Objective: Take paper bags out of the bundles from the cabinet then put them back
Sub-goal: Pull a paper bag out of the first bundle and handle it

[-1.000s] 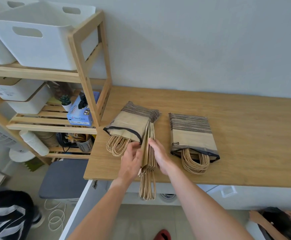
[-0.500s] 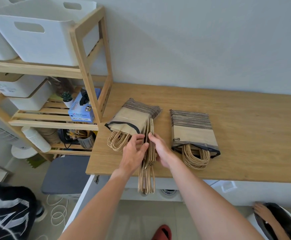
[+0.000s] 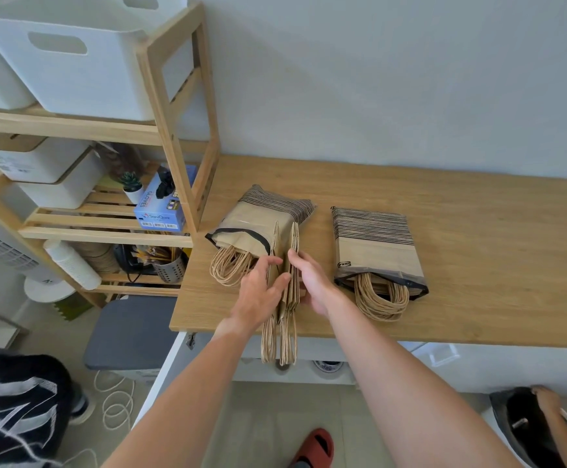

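Two bundles of brown paper bags lie on the wooden counter, each in a striped wrapper with twine handles sticking out toward me: the left bundle and the right bundle. Between them a stack of loose paper bags stands on edge, its handles hanging over the counter's front edge. My left hand presses the stack's left side, fingers parting two bags. My right hand holds the stack's right side.
A wooden shelf unit stands left of the counter with white bins, a blue glove box and a utensil holder. A grey stool sits below. A person's sleeve is at lower left, another person's hand at lower right.
The loose stack has slid a little further onto the counter between my hands. My left fingers have split it into two parts. Both bundles stay put.
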Demonstrator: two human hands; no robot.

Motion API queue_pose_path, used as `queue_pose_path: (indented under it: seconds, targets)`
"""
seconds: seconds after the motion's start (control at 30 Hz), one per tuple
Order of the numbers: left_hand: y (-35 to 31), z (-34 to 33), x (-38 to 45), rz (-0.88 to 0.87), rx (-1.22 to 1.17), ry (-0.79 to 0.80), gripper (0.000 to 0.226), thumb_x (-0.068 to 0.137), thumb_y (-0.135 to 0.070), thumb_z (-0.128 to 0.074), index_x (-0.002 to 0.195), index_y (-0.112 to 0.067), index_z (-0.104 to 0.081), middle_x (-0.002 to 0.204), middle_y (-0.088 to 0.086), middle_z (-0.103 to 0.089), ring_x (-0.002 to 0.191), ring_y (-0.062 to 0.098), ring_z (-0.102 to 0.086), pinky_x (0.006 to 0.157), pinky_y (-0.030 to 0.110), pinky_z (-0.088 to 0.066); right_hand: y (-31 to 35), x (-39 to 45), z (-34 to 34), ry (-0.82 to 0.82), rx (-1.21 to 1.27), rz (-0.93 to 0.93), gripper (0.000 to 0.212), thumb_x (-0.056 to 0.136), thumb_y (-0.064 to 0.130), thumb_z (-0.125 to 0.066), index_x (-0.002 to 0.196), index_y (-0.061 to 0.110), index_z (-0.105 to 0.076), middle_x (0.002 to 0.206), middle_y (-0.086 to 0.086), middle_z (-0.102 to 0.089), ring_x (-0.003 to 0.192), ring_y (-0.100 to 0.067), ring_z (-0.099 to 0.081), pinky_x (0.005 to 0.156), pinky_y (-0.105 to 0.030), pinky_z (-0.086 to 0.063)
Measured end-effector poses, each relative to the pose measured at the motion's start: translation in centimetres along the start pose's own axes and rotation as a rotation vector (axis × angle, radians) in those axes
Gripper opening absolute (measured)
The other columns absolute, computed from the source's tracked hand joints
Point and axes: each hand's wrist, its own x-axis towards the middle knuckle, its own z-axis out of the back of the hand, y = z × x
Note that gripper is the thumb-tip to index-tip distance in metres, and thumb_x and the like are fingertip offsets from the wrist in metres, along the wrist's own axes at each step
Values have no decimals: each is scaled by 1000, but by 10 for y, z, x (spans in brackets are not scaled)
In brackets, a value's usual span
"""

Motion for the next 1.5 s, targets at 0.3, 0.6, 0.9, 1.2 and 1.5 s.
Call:
queue_pose_path:
  seconds: [0.3, 0.6, 0.9, 1.2, 1.5]
  targets:
    - [-3, 3, -1, -44, 48, 33, 31, 102, -23, -41, 132, -20, -51, 74, -2, -63, 61, 2, -54, 63, 19, -44, 5, -5, 5, -20, 34, -24, 68, 100, 53, -51, 159, 25, -29, 165, -4, -28, 150, -28, -25, 118, -52, -20]
    - [-4, -2, -1, -61, 70, 3, 27, 101, -20, -44, 127, -23, -48, 64, -7, -57, 58, 9, -55, 65, 22, -40, 6, -12, 2, -15, 53, -34, 67, 93, 67, -52, 149, 32, -44, 158, 2, -41, 145, -25, -36, 119, -56, -24]
    - [1, -6, -5, 35, 10, 61, 34, 105, -32, -33, 107, -11, -59, 95, 4, -66, 88, 21, -65, 78, 38, -55, 11, -11, 5, 1, -27, -63, 81, 96, 61, -53, 160, 22, -23, 167, -5, -22, 151, -27, -24, 119, -51, -17]
    - [42, 2, -15, 80, 244, 280, 57, 85, 15, -47, 115, -31, -63, 122, -6, -60, 106, 9, -56, 95, 30, -50, 14, -15, 11, -122, -297, -150, 64, 89, -1, -56, 149, 2, -33, 154, -18, -37, 138, -34, -39, 104, -42, -35]
    - [32, 12, 2, -363, 103, -44, 32, 89, -19, -65, 120, -13, -59, 108, 0, -71, 101, 14, -68, 87, 35, -57, 38, -22, 54, 8, 311, -366, 31, 95, -1, -49, 124, -13, -48, 103, -28, -62, 86, -36, -71, 76, -44, -62]
